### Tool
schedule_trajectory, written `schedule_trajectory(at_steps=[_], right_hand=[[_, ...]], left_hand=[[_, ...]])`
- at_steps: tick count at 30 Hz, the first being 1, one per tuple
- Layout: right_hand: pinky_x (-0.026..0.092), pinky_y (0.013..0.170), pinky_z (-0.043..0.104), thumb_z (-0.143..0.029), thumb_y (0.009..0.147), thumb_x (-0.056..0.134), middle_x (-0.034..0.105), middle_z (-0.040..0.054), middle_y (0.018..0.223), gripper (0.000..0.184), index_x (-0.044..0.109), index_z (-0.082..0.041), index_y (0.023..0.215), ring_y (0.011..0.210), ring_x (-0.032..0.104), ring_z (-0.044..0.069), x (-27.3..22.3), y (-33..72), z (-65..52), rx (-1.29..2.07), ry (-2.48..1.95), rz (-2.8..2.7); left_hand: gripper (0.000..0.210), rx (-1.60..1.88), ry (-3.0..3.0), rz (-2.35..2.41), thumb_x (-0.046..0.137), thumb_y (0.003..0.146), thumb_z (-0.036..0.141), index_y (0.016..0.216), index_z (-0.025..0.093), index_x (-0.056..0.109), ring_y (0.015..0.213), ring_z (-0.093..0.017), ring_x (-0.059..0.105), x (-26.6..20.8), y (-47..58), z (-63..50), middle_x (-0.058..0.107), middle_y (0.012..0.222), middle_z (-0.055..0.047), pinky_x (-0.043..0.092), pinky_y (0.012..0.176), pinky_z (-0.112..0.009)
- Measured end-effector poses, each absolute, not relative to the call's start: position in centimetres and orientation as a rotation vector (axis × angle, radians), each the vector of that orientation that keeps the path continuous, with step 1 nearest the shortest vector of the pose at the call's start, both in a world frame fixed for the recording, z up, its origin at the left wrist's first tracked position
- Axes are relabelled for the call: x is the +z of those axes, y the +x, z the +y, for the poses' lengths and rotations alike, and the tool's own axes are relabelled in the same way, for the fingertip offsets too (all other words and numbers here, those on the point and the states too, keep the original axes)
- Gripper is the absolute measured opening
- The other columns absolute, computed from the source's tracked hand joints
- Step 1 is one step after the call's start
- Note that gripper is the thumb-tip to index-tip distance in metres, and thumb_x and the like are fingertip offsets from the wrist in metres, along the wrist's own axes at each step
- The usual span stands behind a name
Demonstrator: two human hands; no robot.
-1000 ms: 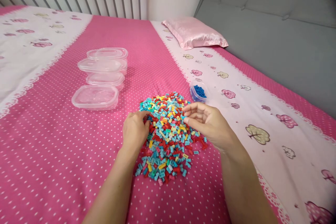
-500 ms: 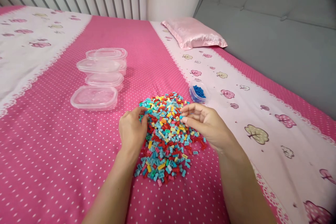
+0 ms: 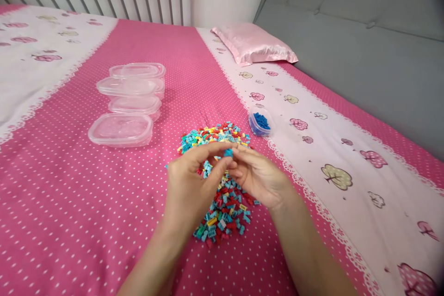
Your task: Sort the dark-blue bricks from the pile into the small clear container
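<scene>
Both hands meet above a heap of small building bricks (image 3: 222,222) in light blue, red, yellow and green, spread on the bed. A blue building brick (image 3: 228,153) shows between the fingertips. My left hand (image 3: 189,178) is closed around it from the left, thumb below and index finger above. From the right, my right hand (image 3: 262,175) has its fingers gathered at the same brick, its fingertips partly hidden. Just beyond my right hand stands a small clear tub (image 3: 255,132) with dark blue bricks (image 3: 262,120) in it.
Several clear lidded plastic containers (image 3: 121,129) stand in a row at the left. A pink satin pillow (image 3: 255,44) lies at the back right, beside a grey padded panel (image 3: 347,55). The pink dotted bedspread (image 3: 69,203) has slight folds.
My left hand has moved right, away from the heap's left side, and closed at the blue brick. My right hand has shifted left with the brick, so both hands now meet.
</scene>
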State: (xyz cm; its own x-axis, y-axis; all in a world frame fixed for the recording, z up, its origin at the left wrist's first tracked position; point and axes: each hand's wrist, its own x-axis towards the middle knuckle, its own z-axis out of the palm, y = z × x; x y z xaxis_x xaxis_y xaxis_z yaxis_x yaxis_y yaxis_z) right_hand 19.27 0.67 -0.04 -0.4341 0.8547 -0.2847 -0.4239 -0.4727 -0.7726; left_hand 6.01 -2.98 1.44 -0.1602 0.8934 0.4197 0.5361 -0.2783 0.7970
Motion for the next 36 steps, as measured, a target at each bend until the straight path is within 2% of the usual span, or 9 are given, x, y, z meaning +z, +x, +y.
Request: schedule_trajectory(at_steps=[2, 4, 9, 13, 15, 19, 25, 32, 36], right_hand=[[0.036, 0.043, 0.016, -0.024, 0.080, 0.054, 0.050, -0.0019, 0.065, 0.007, 0.058, -0.018, 0.079, 0.052, 0.044, 0.006, 0.2, 18.8, 0.4, 2.044, -0.870, -0.710], [0.033, 0.039, 0.016, -0.028, 0.083, 0.050, 0.047, -0.0026, 0.059, 0.014, 0.055, -0.018, 0.075, 0.046, 0.039, 0.006, 0.5, 18.5, 0.3, 2.076, -0.909, -0.651], [0.025, 0.033, 0.014, -0.032, 0.085, 0.046, 0.046, -0.0026, 0.061, 0.020, 0.055, -0.018, 0.075, 0.043, 0.033, 0.005, 0.8, 18.3, 0.3, 2.130, -0.938, -0.566], [0.021, 0.031, 0.011, -0.031, 0.086, 0.046, 0.047, -0.0007, 0.067, 0.021, 0.058, -0.016, 0.078, 0.049, 0.037, 0.005, 0.6, 18.8, 0.4, 2.163, -0.839, -0.586], [0.020, 0.032, 0.010, -0.030, 0.086, 0.047, 0.047, -0.0005, 0.069, 0.020, 0.058, -0.016, 0.079, 0.051, 0.036, 0.004, 0.5, 19.1, 0.5, 2.166, -0.803, -0.577], [0.019, 0.031, 0.010, -0.029, 0.083, 0.051, 0.047, -0.0011, 0.069, 0.015, 0.058, -0.017, 0.077, 0.050, 0.035, 0.004, 0.4, 19.4, 0.7, 2.125, -0.809, -0.595], [0.019, 0.031, 0.011, -0.028, 0.080, 0.055, 0.047, -0.0015, 0.068, 0.012, 0.058, -0.017, 0.077, 0.049, 0.035, 0.004, 0.2, 19.5, 0.9, 2.086, -0.829, -0.652], [0.019, 0.031, 0.011, -0.025, 0.080, 0.055, 0.048, -0.0020, 0.068, 0.010, 0.059, -0.017, 0.077, 0.049, 0.036, 0.003, 0.1, 19.5, 0.8, 2.082, -0.828, -0.622], [0.018, 0.031, 0.010, -0.025, 0.079, 0.056, 0.047, -0.0021, 0.068, 0.009, 0.059, -0.017, 0.077, 0.049, 0.035, 0.003, 0.1, 19.5, 0.8, 2.077, -0.817, -0.633]], left_hand=[[0.021, 1.422, 1.898, 1.527, 0.060, 0.076, 0.018, 0.095, 0.025, 0.067, 0.074, -0.012, 0.061, 1.1, 6.6, -3.1, 0.069, 0.084, 0.001, 0.050, 0.071, -0.027], [0.019, 1.426, 1.998, 1.465, 0.058, 0.078, 0.016, 0.092, 0.023, 0.067, 0.081, -0.013, 0.060, 0.7, 7.0, -3.1, 0.068, 0.087, -0.001, 0.050, 0.074, -0.028], [0.020, 1.393, 2.056, 1.513, 0.060, 0.075, 0.018, 0.092, 0.024, 0.068, 0.078, -0.013, 0.054, 1.0, 6.7, -2.9, 0.059, 0.083, -0.003, 0.047, 0.066, -0.027], [0.017, 1.398, 1.892, 1.828, 0.056, 0.077, 0.027, 0.089, 0.024, 0.069, 0.069, -0.012, 0.051, 0.4, 3.9, -1.8, 0.057, 0.077, -0.002, 0.045, 0.064, -0.026], [0.022, 1.274, 1.723, 2.113, 0.052, 0.079, 0.028, 0.091, 0.021, 0.068, 0.065, -0.013, 0.051, -0.6, 2.2, -1.1, 0.057, 0.076, -0.002, 0.045, 0.064, -0.028], [0.033, 0.914, 1.682, 2.298, 0.041, 0.079, 0.019, 0.101, 0.016, 0.065, 0.085, -0.021, 0.057, -3.1, 0.6, 0.0, 0.062, 0.096, -0.009, 0.045, 0.080, -0.035], [0.044, 0.707, 1.799, 2.241, 0.035, 0.080, 0.014, 0.117, 0.022, 0.057, 0.100, -0.023, 0.056, -4.8, 1.2, 0.6, 0.061, 0.107, -0.007, 0.044, 0.086, -0.034], [0.045, 0.544, 1.845, 2.257, 0.032, 0.082, 0.017, 0.121, 0.023, 0.055, 0.084, -0.024, 0.060, -5.0, 1.2, 0.6, 0.058, 0.091, -0.010, 0.046, 0.076, -0.035], [0.045, 0.538, 1.785, 2.283, 0.034, 0.080, 0.015, 0.117, 0.024, 0.057, 0.085, -0.025, 0.060, -4.7, 1.2, 0.6, 0.059, 0.093, -0.010, 0.046, 0.075, -0.036]])
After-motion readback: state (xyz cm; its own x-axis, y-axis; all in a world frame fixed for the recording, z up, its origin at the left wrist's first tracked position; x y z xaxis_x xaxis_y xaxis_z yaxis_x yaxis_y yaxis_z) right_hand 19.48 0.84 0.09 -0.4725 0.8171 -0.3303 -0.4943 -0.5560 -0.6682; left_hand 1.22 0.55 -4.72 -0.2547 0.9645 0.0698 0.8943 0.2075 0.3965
